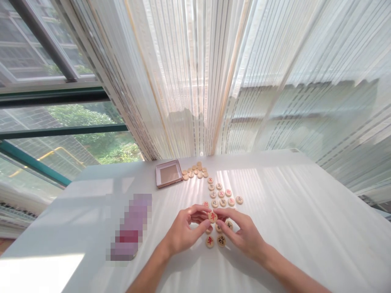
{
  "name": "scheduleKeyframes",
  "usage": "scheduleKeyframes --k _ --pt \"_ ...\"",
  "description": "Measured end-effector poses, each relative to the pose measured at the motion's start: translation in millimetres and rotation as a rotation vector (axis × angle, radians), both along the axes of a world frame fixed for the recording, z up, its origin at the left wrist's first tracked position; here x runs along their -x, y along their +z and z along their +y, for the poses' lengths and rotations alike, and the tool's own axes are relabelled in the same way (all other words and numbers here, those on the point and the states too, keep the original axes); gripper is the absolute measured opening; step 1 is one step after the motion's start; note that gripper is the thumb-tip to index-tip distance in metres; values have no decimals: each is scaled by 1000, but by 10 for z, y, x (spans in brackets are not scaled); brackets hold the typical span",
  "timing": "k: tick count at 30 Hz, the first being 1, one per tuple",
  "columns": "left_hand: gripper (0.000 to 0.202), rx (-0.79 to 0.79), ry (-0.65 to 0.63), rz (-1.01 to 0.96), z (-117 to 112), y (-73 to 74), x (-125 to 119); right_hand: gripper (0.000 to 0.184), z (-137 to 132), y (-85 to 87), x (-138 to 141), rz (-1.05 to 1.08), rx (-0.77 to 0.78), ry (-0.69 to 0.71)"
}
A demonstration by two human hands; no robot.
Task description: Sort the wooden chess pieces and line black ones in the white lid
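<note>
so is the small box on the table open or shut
Open: the box shows its bare brown inside, with no lid over it.

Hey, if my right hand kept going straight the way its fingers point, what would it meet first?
Your right hand points leftward. It would first meet the red-marked disc that both hands pinch, then fingertips of the left hand just behind it, as far as depth shows.
</note>
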State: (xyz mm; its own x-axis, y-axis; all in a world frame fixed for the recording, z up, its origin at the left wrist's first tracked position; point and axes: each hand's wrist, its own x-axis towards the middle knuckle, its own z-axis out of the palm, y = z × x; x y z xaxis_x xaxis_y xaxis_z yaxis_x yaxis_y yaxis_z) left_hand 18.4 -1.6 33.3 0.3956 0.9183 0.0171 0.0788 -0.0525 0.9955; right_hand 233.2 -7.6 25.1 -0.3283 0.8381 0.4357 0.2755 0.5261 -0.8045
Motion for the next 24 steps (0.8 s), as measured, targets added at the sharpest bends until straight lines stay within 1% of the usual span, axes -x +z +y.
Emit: scheduleKeyframes --k 5,11,17,19,24 --pt "30 -8 -12 23 -2 16 -5 24 -1 -22 3 -17 -5 -18" --pt "33 -10 -25 27 -12 50 -13 22 1 -27 8 -1 -35 -5" --pt "29 -34 -54 16 -16 66 -22 18 7 -16 6 -20 -38 -1" --pt "27 -42 -35 26 -19 64 -21 17 6 1 5 -37 -38 -5" --pt "25 -50 75 31 17 23 22 17 4 15 -8 -69 -54 -14"
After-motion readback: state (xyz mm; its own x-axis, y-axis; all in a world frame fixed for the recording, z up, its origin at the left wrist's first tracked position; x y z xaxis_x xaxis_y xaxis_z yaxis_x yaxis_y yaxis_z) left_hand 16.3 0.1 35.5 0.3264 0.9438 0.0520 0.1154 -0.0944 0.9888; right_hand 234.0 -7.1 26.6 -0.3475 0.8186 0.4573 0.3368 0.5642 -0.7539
